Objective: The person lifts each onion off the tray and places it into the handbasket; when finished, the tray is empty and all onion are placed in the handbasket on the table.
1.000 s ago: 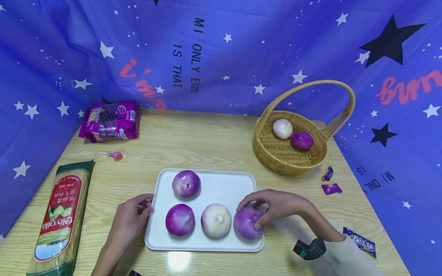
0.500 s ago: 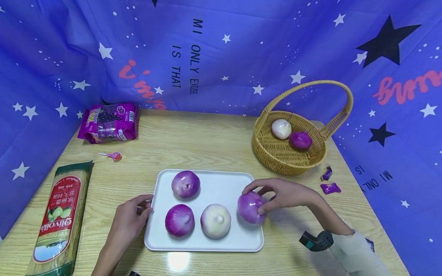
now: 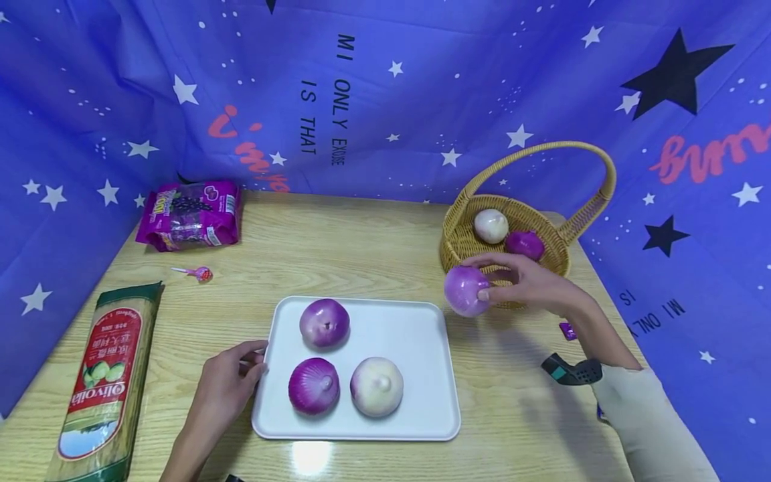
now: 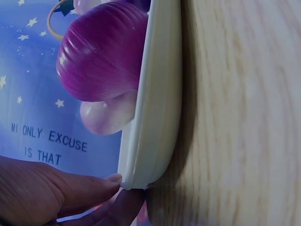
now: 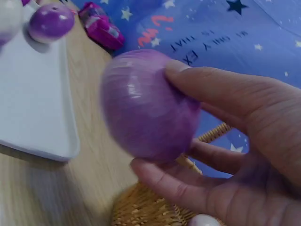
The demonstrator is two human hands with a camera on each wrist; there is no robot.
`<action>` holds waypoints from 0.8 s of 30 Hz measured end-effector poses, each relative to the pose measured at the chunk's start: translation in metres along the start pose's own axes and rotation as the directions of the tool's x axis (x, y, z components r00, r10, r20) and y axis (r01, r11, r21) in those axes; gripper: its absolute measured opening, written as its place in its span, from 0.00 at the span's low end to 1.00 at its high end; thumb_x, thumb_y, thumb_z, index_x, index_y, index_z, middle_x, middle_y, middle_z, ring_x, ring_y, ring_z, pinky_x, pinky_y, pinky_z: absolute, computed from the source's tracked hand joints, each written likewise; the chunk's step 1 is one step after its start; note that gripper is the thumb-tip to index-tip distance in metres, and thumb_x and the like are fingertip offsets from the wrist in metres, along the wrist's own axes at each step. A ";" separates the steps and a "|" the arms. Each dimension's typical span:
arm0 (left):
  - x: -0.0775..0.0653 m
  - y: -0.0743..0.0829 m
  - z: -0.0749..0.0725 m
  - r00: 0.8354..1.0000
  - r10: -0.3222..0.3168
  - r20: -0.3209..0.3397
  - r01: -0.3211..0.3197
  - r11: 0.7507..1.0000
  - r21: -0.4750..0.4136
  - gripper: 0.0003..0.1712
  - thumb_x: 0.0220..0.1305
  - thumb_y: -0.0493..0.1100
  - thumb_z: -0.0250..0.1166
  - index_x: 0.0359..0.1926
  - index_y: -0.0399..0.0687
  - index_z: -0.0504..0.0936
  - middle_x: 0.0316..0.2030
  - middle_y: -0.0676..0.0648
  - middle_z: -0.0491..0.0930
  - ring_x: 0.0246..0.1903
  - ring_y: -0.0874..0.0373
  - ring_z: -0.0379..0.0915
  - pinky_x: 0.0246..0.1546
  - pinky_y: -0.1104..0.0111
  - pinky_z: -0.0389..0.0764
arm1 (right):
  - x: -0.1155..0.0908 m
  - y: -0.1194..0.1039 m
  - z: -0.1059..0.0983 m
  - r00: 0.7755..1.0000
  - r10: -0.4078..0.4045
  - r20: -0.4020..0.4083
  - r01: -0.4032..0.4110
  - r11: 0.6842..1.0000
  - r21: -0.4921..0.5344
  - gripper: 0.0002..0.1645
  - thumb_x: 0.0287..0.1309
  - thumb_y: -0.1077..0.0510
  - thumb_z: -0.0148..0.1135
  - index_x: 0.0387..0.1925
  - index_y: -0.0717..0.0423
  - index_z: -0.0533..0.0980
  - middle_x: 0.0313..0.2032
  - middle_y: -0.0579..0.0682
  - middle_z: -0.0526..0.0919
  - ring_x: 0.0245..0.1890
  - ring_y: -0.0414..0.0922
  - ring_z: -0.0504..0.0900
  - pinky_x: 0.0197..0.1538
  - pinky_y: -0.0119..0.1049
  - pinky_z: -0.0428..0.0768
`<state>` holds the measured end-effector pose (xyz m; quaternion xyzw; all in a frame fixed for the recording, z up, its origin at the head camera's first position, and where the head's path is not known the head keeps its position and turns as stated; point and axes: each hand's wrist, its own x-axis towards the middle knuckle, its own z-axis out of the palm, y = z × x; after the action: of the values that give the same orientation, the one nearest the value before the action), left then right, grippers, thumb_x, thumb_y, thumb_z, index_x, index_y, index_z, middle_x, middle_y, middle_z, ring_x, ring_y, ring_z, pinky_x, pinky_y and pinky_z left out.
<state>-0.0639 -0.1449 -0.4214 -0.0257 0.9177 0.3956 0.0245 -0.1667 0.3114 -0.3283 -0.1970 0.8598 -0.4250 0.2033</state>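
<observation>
My right hand (image 3: 524, 284) grips a light purple onion (image 3: 466, 291) between thumb and fingers, raised at the near left rim of the wicker basket (image 3: 482, 284). In the right wrist view the held onion (image 5: 146, 106) fills the middle. My left hand (image 3: 225, 381) pinches the left edge of the white tray (image 3: 421, 348), thumb on the rim and fingers below, as the left wrist view shows. Three onions sit on the tray: a purple one (image 3: 324, 323) at the back, a dark purple one (image 3: 314, 385) and a white one (image 3: 377, 386) in front.
Inside the basket lie a white onion (image 3: 490, 225) and a purple onion (image 3: 525, 245); its tall handle arches above. A purple candy bag (image 3: 191, 214), a lollipop (image 3: 195, 273) and a spaghetti pack (image 3: 105, 388) lie left. A small purple wrapped candy (image 3: 567, 331) is partly hidden by the right arm.
My right hand has lifted the light purple onion off the tray's right end and carried it back and right to the basket. My left hand stays on the tray edge.
</observation>
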 end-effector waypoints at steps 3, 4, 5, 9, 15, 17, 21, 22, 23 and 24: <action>0.000 -0.001 0.000 1.000 0.014 -0.008 -0.014 1.000 0.001 0.18 0.50 0.33 0.62 0.46 0.43 0.78 0.30 0.48 0.78 0.29 0.58 0.76 0.28 0.71 0.76 | 0.007 0.005 -0.011 0.998 0.026 -0.065 -0.025 0.999 0.025 0.31 0.48 0.52 0.63 0.56 0.40 0.65 0.54 0.46 0.68 0.50 0.50 0.70 0.45 0.42 0.74; 0.001 -0.002 0.000 1.000 0.022 -0.009 -0.022 1.000 0.001 0.18 0.50 0.33 0.63 0.46 0.43 0.78 0.30 0.48 0.78 0.29 0.58 0.76 0.29 0.71 0.76 | 0.009 0.007 -0.014 0.996 0.037 -0.083 -0.034 0.999 0.037 0.31 0.49 0.52 0.62 0.56 0.40 0.65 0.54 0.47 0.67 0.50 0.50 0.70 0.45 0.42 0.74; 0.001 -0.002 0.000 1.000 0.028 -0.010 -0.028 1.000 -0.002 0.18 0.50 0.33 0.63 0.45 0.43 0.78 0.30 0.48 0.78 0.29 0.59 0.76 0.28 0.71 0.76 | 0.012 0.010 -0.017 0.994 0.046 -0.099 -0.042 0.998 0.047 0.31 0.49 0.52 0.62 0.57 0.40 0.65 0.54 0.47 0.67 0.50 0.50 0.70 0.45 0.41 0.74; 0.001 -0.002 0.000 0.999 0.037 -0.010 -0.037 0.999 -0.007 0.18 0.50 0.33 0.62 0.45 0.42 0.78 0.30 0.48 0.78 0.28 0.59 0.75 0.28 0.72 0.76 | 0.021 0.018 -0.029 0.983 0.090 -0.161 -0.078 0.994 0.079 0.32 0.50 0.51 0.61 0.58 0.39 0.64 0.54 0.48 0.65 0.51 0.51 0.68 0.45 0.42 0.75; 0.002 -0.001 0.000 1.000 0.016 -0.008 -0.016 1.000 -0.001 0.18 0.50 0.33 0.62 0.45 0.42 0.78 0.30 0.48 0.78 0.28 0.60 0.75 0.28 0.71 0.75 | 0.035 0.014 -0.038 0.971 0.147 -0.186 -0.107 0.971 0.212 0.35 0.50 0.55 0.61 0.60 0.47 0.60 0.54 0.56 0.63 0.48 0.54 0.69 0.43 0.45 0.75; 0.002 -0.002 0.000 1.000 0.017 -0.010 -0.017 1.000 -0.002 0.18 0.50 0.33 0.63 0.45 0.42 0.78 0.30 0.48 0.78 0.28 0.60 0.75 0.28 0.72 0.75 | 0.043 0.019 -0.040 0.964 0.170 -0.206 -0.120 0.965 0.234 0.36 0.49 0.55 0.62 0.60 0.47 0.60 0.53 0.57 0.63 0.46 0.54 0.70 0.41 0.42 0.77; 0.002 -0.003 0.000 1.000 0.016 -0.013 -0.016 1.000 -0.007 0.18 0.49 0.33 0.63 0.45 0.42 0.78 0.30 0.49 0.78 0.27 0.60 0.75 0.27 0.73 0.75 | 0.062 0.038 -0.043 0.937 0.217 -0.274 -0.155 0.960 0.231 0.37 0.46 0.53 0.64 0.60 0.46 0.61 0.51 0.57 0.62 0.43 0.53 0.73 0.39 0.41 0.78; 0.002 -0.003 0.000 1.000 0.014 -0.014 -0.014 1.000 -0.008 0.18 0.49 0.33 0.63 0.45 0.42 0.78 0.29 0.49 0.78 0.27 0.61 0.75 0.27 0.73 0.75 | 0.065 0.040 -0.042 0.928 0.230 -0.292 -0.165 0.959 0.230 0.37 0.46 0.53 0.65 0.59 0.47 0.61 0.51 0.57 0.62 0.42 0.53 0.74 0.39 0.41 0.78; 0.002 -0.004 0.000 1.000 0.011 -0.014 -0.012 1.000 -0.007 0.18 0.49 0.33 0.63 0.45 0.42 0.78 0.29 0.49 0.78 0.27 0.61 0.75 0.27 0.73 0.75 | 0.069 0.042 -0.041 0.922 0.235 -0.308 -0.168 0.959 0.228 0.37 0.46 0.54 0.65 0.59 0.48 0.62 0.51 0.58 0.62 0.41 0.52 0.74 0.39 0.42 0.78; 0.002 -0.004 0.000 1.000 0.011 -0.015 -0.011 1.000 -0.004 0.18 0.49 0.33 0.63 0.45 0.42 0.78 0.29 0.49 0.78 0.27 0.61 0.74 0.26 0.73 0.74 | 0.072 0.044 -0.040 0.919 0.235 -0.318 -0.166 0.959 0.228 0.37 0.47 0.55 0.64 0.59 0.50 0.62 0.51 0.59 0.62 0.40 0.53 0.75 0.39 0.42 0.78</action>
<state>-0.0653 -0.1471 -0.4243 -0.0237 0.9173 0.3973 0.0152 -0.2556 0.3252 -0.3548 -0.0098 0.8514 -0.5123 0.1120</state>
